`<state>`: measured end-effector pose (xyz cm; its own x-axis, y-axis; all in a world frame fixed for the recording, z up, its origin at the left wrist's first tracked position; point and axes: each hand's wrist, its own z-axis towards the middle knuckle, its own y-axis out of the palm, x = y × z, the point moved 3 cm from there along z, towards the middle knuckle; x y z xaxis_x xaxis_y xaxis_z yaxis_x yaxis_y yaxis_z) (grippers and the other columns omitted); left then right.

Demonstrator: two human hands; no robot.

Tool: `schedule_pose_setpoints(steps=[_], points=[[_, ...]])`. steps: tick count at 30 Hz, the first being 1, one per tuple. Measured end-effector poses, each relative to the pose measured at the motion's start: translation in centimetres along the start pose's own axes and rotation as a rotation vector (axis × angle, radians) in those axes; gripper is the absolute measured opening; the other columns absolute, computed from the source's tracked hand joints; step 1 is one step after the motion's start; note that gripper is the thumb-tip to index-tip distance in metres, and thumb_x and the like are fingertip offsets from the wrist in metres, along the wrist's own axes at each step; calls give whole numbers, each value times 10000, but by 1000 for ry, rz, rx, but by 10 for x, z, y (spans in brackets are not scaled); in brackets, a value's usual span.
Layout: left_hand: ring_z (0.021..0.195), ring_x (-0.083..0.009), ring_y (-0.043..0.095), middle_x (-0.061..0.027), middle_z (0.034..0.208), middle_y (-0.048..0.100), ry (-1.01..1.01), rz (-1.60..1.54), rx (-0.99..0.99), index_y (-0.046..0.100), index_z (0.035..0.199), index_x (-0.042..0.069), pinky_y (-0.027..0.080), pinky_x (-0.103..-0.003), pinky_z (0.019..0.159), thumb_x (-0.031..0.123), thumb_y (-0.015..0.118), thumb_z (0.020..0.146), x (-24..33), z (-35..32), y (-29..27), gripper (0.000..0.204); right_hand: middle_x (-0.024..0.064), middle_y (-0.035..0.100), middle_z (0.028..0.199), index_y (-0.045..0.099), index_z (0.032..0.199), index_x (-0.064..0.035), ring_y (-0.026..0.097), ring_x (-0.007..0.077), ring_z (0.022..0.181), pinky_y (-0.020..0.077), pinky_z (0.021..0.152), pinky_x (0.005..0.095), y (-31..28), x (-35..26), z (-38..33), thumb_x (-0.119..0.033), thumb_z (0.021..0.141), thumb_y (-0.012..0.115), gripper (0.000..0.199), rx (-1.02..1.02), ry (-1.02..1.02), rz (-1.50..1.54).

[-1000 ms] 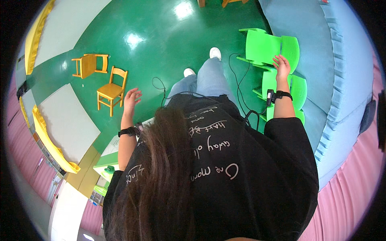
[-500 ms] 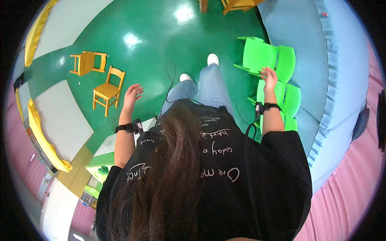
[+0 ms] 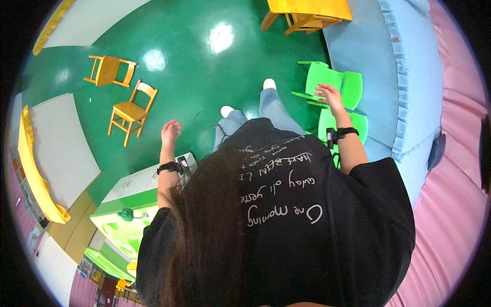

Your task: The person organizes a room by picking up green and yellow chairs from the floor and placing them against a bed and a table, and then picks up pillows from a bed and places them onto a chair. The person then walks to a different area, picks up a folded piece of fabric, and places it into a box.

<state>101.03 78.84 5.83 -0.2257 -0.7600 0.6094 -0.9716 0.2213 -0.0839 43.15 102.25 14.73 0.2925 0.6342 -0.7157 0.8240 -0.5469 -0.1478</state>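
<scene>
At left of centre in the frame, the person's left hand (image 3: 171, 132): palm inward, fingers parted and lightly bent, holding nothing. Nearest to it, on the glossy green floor (image 3: 194, 77), stood an upright yellow-brown wooden chair (image 3: 130, 110), apart from the fingers. Beyond, toward the upper left, a second yellow-brown wooden chair (image 3: 107, 70) lay tipped over.

At right of centre, the right hand (image 3: 329, 96): fingers spread and slightly curled, grasping nothing. It overlapped a bright green plastic chair (image 3: 324, 74) in the view; whether it touched could not be told. Just below was another bright green plastic chair (image 3: 360, 124), partly behind the forearm.

Each wrist bore a black strap with a small device. Further items: a yellow wooden table (image 3: 312, 7), top edge, cut off by the frame; a white-and-green cabinet (image 3: 135, 180), lower left; pale blue fabric (image 3: 353, 46), upper right; gathered pink fabric (image 3: 455, 153), far right.
</scene>
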Motion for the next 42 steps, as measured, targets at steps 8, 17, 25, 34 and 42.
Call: schedule_pose_setpoints(steps=[8,17,25,34,42], points=[[844,-155,564,-59,974,575,-67,-49,-117,496,1053,91,455,-288,658,197,419,848,-67,24,4,243,75,594,991,500,1077,-42,588,173,839,467,691,289,-39,-6,-57,-119,839,417,264,269,37,-103],[836,-161,561,-61,958,576,-161,-23,-206,494,1062,84,441,-304,645,190,407,840,-102,50,6,261,75,587,1007,488,1083,-43,583,173,863,459,716,305,-47,6,-89,-136,832,436,273,214,44,-18],[779,-148,562,-35,895,583,-166,23,-44,504,1029,100,439,-307,615,213,424,834,-77,43,17,239,102,562,1038,454,1121,-33,566,215,905,462,731,339,-69,3,-67,-158,845,437,304,148,5,-22],[785,-131,552,-29,909,581,-27,-40,89,504,1062,98,437,-293,624,224,451,826,-24,-40,34,274,90,590,962,494,1055,-47,597,189,804,481,633,302,-52,2,24,-146,830,451,250,-24,50,-88],[821,-135,551,-35,933,573,90,-297,367,512,1021,105,442,-300,654,202,426,831,-36,-101,-20,230,59,608,876,530,991,-61,598,156,731,461,568,267,99,-74,120,-104,809,458,200,-274,-31,-297]])
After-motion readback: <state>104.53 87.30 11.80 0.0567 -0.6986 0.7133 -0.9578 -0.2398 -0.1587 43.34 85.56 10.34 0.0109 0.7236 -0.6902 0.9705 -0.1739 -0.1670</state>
